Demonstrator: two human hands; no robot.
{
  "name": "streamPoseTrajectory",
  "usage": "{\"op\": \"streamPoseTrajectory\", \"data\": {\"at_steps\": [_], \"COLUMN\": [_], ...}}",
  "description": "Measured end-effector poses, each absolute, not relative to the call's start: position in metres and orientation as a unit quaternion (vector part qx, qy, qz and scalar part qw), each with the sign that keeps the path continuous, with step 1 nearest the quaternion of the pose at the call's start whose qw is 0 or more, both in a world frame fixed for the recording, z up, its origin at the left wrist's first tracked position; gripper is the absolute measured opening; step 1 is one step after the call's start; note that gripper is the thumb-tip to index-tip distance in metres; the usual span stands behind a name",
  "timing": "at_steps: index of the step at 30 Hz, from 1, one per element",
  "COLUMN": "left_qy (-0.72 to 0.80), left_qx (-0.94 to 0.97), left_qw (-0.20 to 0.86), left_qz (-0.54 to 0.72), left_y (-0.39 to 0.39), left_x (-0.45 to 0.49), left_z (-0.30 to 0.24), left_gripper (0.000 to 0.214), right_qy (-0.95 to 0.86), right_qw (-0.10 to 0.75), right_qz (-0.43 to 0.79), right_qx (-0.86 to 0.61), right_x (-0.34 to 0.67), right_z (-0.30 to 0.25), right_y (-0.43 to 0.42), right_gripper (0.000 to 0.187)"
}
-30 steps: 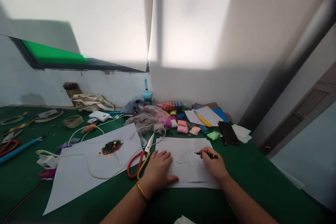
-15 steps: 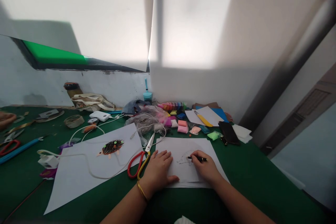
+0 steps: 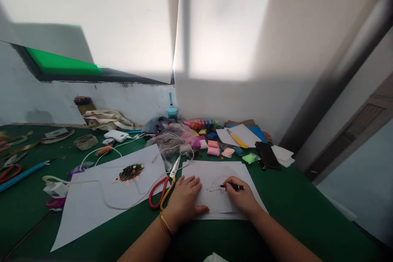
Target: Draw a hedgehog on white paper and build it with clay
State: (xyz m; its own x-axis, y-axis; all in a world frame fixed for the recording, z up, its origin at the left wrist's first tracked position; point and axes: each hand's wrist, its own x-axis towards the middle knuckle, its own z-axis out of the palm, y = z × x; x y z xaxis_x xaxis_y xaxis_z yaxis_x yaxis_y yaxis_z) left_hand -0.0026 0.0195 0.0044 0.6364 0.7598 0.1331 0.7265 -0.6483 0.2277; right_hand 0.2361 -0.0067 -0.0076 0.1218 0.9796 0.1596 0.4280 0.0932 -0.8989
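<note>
My left hand (image 3: pixel 183 199) lies flat with fingers spread on the left edge of a white sheet of paper (image 3: pixel 211 172), pressing it onto the green table. My right hand (image 3: pixel 241 197) is closed round a black pen (image 3: pixel 233 187), whose tip touches a small pencilled animal drawing (image 3: pixel 215 185) on that sheet. Red-and-yellow scissors (image 3: pixel 162 188) lie just left of my left hand. A gold bangle (image 3: pixel 165 223) is on my left wrist.
A larger white sheet (image 3: pixel 92 200) at the left carries a clay hedgehog figure (image 3: pixel 130 172) and a white cable. Coloured clay blocks (image 3: pixel 208 145), a plastic bag, a black phone (image 3: pixel 267 154), papers and a yellow knife crowd the back. Tape rolls and tools lie far left.
My right hand with the pen moved left across the sheet onto the drawing, then stayed almost still. My left hand has not moved. Someone's hand showed briefly at the far left edge.
</note>
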Motion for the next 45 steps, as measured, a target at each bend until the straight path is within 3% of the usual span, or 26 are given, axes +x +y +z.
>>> {"op": "streamPoseTrajectory", "data": {"at_steps": [45], "left_qy": [0.413], "left_qx": [0.901], "left_qw": [0.094], "left_qz": [0.092], "left_y": [0.0185], "left_x": [-0.0024], "left_z": [0.0108], "left_gripper": [0.075], "right_qy": [-0.585], "right_qw": [0.45], "right_qz": [0.3], "right_qx": [-0.604], "right_x": [0.2393], "right_z": [-0.0081], "right_y": [-0.0046], "right_gripper": [0.021]}}
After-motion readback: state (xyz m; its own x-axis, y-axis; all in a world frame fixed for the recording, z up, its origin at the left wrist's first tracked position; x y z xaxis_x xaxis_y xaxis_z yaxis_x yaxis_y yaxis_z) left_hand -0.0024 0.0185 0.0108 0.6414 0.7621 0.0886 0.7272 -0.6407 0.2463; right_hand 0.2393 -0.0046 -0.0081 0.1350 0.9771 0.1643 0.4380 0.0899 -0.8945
